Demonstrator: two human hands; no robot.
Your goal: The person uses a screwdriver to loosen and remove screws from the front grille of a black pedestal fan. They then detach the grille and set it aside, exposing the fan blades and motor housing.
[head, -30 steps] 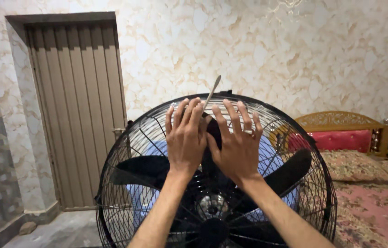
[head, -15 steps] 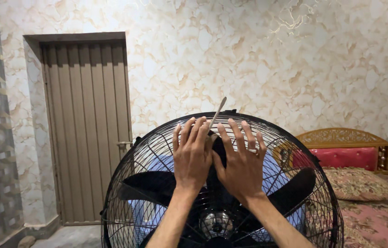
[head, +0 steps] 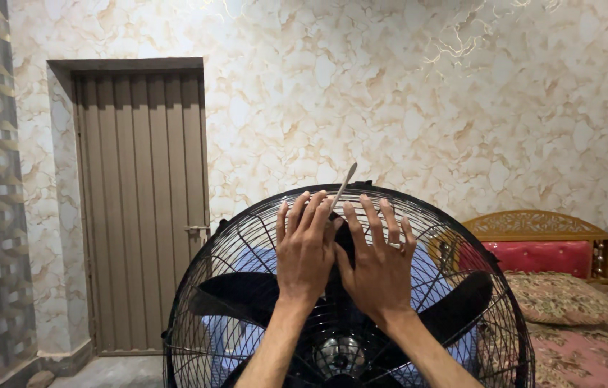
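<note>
Black wire makes the round cage of a big fan (head: 232,237), which fills the bottom middle of the view. Both hands lie flat on the front of this cage, near its top, at about 12 o'clock on the round shape.

The left hand (head: 306,251) is spread open with the fingers pointing up. Its palm rests on the wires. It is not squeezing anything that I can see. The right hand (head: 379,262) is just beside it, at 3 o'clock from the left hand. It is open and flat too, with a ring (head: 395,246) on one finger. The two thumbs are close together in the middle.

A thin grey stick (head: 344,185) pokes up between the two hands, at 12 o'clock from them. It leans a little to the right. I cannot tell which hand holds it, or if it is only stuck in the cage.

Behind the wires are wide black blades (head: 235,294). One points to 9 o'clock and one points to 3 o'clock. A shiny round hub (head: 338,353) sits at 6 o'clock from the hands.

A brown door (head: 142,208) is at 9 o'clock from the fan. A bed (head: 570,309) with a red cushion and a carved headboard is at 3 o'clock. The wall (head: 426,93) behind has a cream and gold marble look.
</note>
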